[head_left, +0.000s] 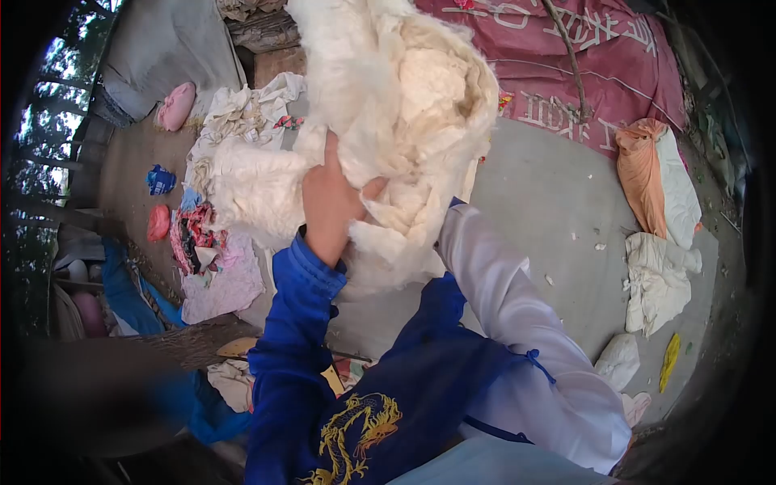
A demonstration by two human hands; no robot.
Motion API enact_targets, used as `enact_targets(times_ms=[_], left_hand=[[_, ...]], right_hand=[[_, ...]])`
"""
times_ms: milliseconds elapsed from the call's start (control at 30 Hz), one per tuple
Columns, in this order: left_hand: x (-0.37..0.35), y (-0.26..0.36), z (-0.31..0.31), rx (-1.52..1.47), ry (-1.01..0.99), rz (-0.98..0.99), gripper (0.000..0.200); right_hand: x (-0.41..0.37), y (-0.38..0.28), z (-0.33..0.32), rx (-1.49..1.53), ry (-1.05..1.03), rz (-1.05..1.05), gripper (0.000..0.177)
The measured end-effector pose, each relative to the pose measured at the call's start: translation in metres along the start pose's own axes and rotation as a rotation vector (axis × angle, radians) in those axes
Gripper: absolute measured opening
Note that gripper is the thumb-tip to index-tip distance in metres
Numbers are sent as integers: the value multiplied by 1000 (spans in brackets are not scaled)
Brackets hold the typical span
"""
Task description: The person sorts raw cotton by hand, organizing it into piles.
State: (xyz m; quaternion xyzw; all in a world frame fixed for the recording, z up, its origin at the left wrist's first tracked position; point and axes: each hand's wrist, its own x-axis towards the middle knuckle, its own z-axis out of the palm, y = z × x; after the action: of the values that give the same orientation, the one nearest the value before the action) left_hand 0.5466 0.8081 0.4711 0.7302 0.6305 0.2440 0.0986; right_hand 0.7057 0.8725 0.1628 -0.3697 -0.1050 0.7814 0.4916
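Observation:
A big mass of cream cotton wadding (pixel 420 105) fills the top middle, in front of my body. My left hand (pixel 333 202), below a blue sleeve, lies against its lower left part, with the index finger stretched up and the thumb apart, both partly sunk in the fluff; the other fingers are hidden. The right arm, in a shiny pale sleeve, reaches to the lower right side of the wadding, and its hand is hidden behind it. More flat cotton wadding (pixel 259 190) lies to the left of my left hand.
A red banner (pixel 550 73) with pale characters and a stick (pixel 570 56) lies at upper right. Orange cloth (pixel 641 174) and cream cloth (pixel 656 283) are on the grey sheet (pixel 558 210) at right. Pink bundle (pixel 176 107), blue bag (pixel 160 179) and patterned cloth (pixel 194 234) lie left.

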Motion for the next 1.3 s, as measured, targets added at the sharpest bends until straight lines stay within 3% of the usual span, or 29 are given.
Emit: enact_targets(times_ms=[100,133,200,300,400,500,567,667,700,767,833,933,1000,1033,1067,1133,1200,1267,1300], left_hand=[[-20,-51,127,186,88,103,98],[-40,-74,166,124,-101,88,97],[-107,-103,236,-223,-423,-223,75],[-189,-117,274,-430,-563,-650,58],[-220,-130,275,-423,-459,-900,54],[-220,-155,289,-402,-302,-1088,52],[-206,-163,307,-384,-123,-1192,50],[-181,-154,346,-520,124,-1490,47],[-171,-151,355,-589,207,-1606,46],[-145,-127,362,-734,357,-1819,43],[-119,-127,376,-780,445,-1962,43],[-94,-139,390,-870,490,-2092,43],[-81,-157,409,-896,510,-2119,47],[-82,-167,415,-903,535,-2137,49],[-72,-176,420,-860,597,-2146,49],[-59,-198,436,-804,669,-2139,51],[-64,-228,460,-785,709,-2123,60],[-62,-252,470,-851,810,-2113,72],[-50,-266,465,-933,887,-2092,78]], right_hand=[[29,40,-142,-74,218,185,31],[15,52,-209,-59,332,260,31],[-45,53,-348,49,567,407,31],[-153,-8,-520,382,834,614,31],[-176,-134,-493,-105,1191,820,25],[-112,-194,-555,-132,1086,838,22],[-20,-232,-522,-460,879,939,21],[159,-237,-421,-1043,864,774,25],[211,-236,-382,-1270,673,726,23],[294,-225,-311,-1236,328,347,33],[392,-211,-242,-1280,152,364,40],[475,-191,-117,-1492,-118,140,60],[538,-154,-99,-1727,-310,-100,69],[526,-153,-39,-1670,-317,153,77],[526,-146,-15,-1715,-383,216,82],[532,-106,-13,-1760,-486,274,92],[520,-89,-12,-1741,-445,429,104],[494,-104,-5,-2055,-698,306,89],[474,-114,6,-2238,-648,383,78]])
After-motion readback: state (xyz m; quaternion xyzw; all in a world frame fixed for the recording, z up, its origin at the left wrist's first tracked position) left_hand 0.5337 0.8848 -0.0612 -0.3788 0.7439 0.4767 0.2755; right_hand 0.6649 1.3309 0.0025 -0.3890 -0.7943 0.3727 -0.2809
